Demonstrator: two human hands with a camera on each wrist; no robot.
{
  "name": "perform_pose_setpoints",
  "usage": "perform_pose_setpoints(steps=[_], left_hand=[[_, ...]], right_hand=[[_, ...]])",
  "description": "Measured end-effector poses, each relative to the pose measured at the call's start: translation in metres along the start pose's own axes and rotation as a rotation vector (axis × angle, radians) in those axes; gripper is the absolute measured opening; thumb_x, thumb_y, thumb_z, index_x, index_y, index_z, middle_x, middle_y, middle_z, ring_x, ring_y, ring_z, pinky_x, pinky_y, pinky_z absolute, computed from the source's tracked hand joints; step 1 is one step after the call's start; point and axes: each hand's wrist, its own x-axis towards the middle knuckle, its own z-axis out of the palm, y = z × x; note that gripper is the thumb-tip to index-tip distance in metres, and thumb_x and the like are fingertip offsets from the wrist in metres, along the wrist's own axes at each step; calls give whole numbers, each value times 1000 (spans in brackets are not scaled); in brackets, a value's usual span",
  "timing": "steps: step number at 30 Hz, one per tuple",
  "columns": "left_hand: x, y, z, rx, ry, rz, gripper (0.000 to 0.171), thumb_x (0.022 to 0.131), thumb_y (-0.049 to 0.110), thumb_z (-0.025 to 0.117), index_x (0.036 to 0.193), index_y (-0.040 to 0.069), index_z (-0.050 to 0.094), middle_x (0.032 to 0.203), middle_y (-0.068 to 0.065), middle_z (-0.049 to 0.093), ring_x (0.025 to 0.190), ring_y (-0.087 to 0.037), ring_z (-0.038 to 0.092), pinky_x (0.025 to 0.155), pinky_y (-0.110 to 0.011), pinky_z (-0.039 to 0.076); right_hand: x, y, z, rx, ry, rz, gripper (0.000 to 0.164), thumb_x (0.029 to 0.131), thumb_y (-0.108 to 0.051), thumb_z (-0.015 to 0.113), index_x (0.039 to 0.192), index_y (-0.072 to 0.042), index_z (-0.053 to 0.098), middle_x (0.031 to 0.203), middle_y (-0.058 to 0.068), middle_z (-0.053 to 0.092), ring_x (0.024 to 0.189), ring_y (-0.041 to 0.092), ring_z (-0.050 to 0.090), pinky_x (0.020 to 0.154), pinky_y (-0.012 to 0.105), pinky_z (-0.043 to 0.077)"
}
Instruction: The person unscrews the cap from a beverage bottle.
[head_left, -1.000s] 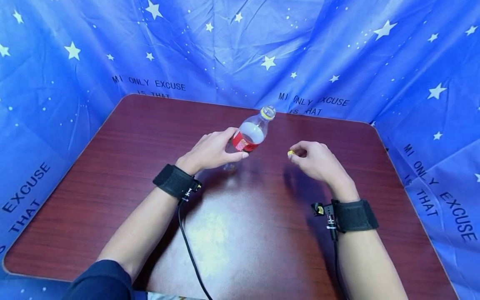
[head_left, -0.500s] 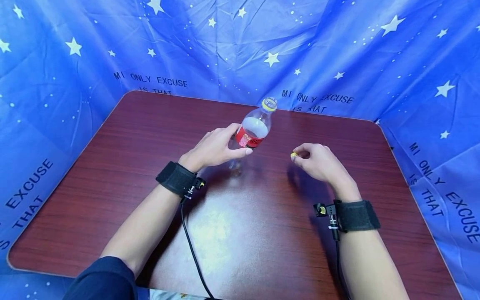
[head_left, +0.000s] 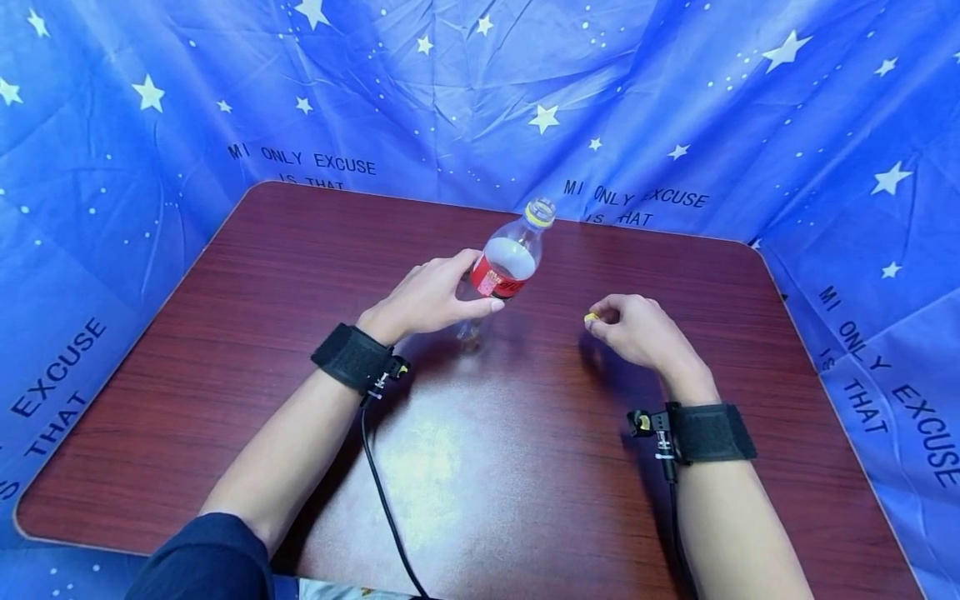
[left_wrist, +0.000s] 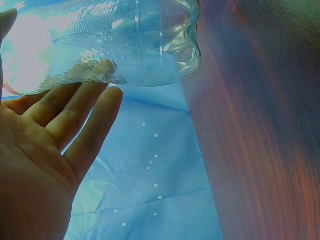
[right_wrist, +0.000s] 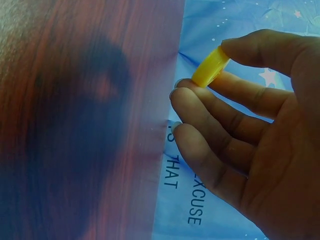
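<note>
My left hand [head_left: 427,296] grips a clear plastic bottle [head_left: 517,242] around its red label, thumb on the near side. The bottle leans to the right, its mouth uncapped with a yellow ring at the neck. In the left wrist view the bottle's ridged base [left_wrist: 185,45] shows, with droplets inside and the fingers [left_wrist: 97,125] against its wall. To the right of the bottle, my right hand [head_left: 637,329] pinches a yellow bottle cap [right_wrist: 211,66] between thumb and fingers, apart from the bottle.
Both hands are over a dark red wooden table [head_left: 315,242] with rounded corners. Blue star-printed cloth [head_left: 465,100] hangs around its far and side edges. Black straps with small cameras sit on both wrists; a black cable [head_left: 382,508] runs from the left one.
Over the last second the head view shifts slightly. Since half a second ago, my right hand with the cap lowers a little toward me; the left hand and bottle stay nearly still.
</note>
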Motion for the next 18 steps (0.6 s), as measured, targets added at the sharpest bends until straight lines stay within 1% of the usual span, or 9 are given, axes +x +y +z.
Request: perform_pose_setpoints(steps=[3, 7, 12, 18], left_hand=[[0, -1, 0, 6, -4, 6, 69, 75, 74, 56, 122, 24, 50, 94, 13, 60, 83, -10, 59, 69, -32, 45], [0, -1, 0, 17, -11, 7, 68, 75, 75, 54, 121, 24, 50, 95, 12, 60, 81, -7, 57, 69, -32, 44], [0, -1, -1, 9, -9, 14, 68, 75, 74, 56, 120, 24, 50, 95, 9, 62, 79, -7, 56, 67, -32, 45], [0, -2, 0, 10, -9, 12, 69, 74, 75, 55, 121, 24, 50, 94, 14, 58, 80, -6, 56, 68, -32, 45]], right_hand=[[0, 2, 2, -15, -15, 16, 24, 91, -28, 60, 105, -9, 65, 92, 4, 65, 86, 21, 59, 78, 40, 43], [1, 5, 5, -33, -38, 29, 25, 92, -29, 59, 106, -9, 64, 95, 5, 65, 90, 22, 59, 80, 41, 43], [3, 10, 8, -31, -57, 36, 25, 93, -29, 58, 107, -8, 63, 94, 6, 65, 88, 22, 58, 80, 41, 43], [3, 14, 11, -29, -61, 29, 25, 93, -29, 58, 105, -8, 63, 87, 3, 65, 86, 21, 58, 79, 40, 43]])
